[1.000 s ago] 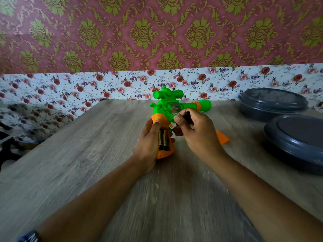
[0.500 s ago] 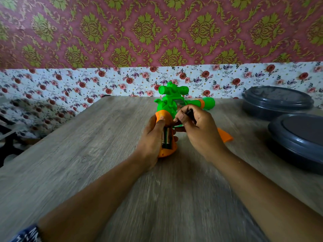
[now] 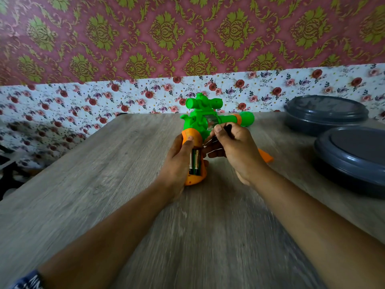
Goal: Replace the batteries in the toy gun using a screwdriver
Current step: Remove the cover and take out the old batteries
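gun (image 3: pixel 200 119) on table (image 3: pixel 104 184), grip bay open, batteries (image 3: pixel 195 161) seated | left hand (image 3: pixel 177 163) still wraps grip | right hand (image 3: pixel 235 151) closed on screwdriver (image 3: pixel 227 128), tip now lowered toward bay | cover (image 3: pixel 265 156) still off

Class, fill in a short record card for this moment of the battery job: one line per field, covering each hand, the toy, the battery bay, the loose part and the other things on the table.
Left hand: grips the orange handle of the toy gun
Right hand: holds a dark screwdriver, tip near the handle
Battery bay: open, two batteries inside
Loose part: orange cover on the table, partly behind the right hand
Others: two grey lidded containers, far right
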Demonstrator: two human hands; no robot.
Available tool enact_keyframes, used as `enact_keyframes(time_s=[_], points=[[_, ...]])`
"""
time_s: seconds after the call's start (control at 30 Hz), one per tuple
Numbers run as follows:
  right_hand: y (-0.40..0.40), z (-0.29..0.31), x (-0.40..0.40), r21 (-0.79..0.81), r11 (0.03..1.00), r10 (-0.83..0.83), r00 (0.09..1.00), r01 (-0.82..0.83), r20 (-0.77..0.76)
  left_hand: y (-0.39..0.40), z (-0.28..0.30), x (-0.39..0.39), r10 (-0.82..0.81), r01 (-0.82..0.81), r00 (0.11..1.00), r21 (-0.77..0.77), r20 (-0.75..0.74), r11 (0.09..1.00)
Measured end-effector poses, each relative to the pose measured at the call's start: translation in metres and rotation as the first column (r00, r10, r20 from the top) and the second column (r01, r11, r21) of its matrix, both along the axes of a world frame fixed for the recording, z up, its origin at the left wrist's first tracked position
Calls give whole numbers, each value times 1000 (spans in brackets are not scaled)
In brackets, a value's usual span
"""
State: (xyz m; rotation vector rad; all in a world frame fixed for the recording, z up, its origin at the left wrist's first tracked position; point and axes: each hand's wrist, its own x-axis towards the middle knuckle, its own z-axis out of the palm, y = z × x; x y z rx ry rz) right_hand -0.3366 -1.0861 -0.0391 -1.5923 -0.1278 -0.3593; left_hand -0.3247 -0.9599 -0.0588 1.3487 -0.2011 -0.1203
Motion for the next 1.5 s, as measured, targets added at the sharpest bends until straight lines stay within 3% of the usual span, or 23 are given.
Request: enact_keyframes(time_s=[0.2,0.4,0.5,0.67,0.9,1.1,1.27,1.4,1.5], points=[[1,-4,0,14,1000,-15,998,16,-65,-1,-2,2,25,-27,999,44,39,999],[1,5,0,21,1000,-11,999,10,38,1,-1,2,9,-9,1000,6,3,1000],[-2,6,-2,-263,961,-43,989,80,145,1,0,3,15,-15,1000,-29,-9,999],[8,1,-6,-651,748,47,967,132,250,1,0,4,33,-32,999,-47,5,998],[14,-4,-9,-774,601,77,950,198,302,1,3,2,61,-62,998,-24,-27,998],[13,-2,-6,-723,673,-8,980,154,201,1,1,1,41,-41,999,0,23,999],[10,-8,-6,-786,605,-16,988,130,151,-1,-1,2,49,-50,997,19,61,999],[6,3,-4,-660,717,-51,962,223,269,1,0,3,32,-32,999,2,42,999],[3,12,-5,-393,900,-81,958,189,275,3,2,2,27,-27,1000,-2,-2,1000]])
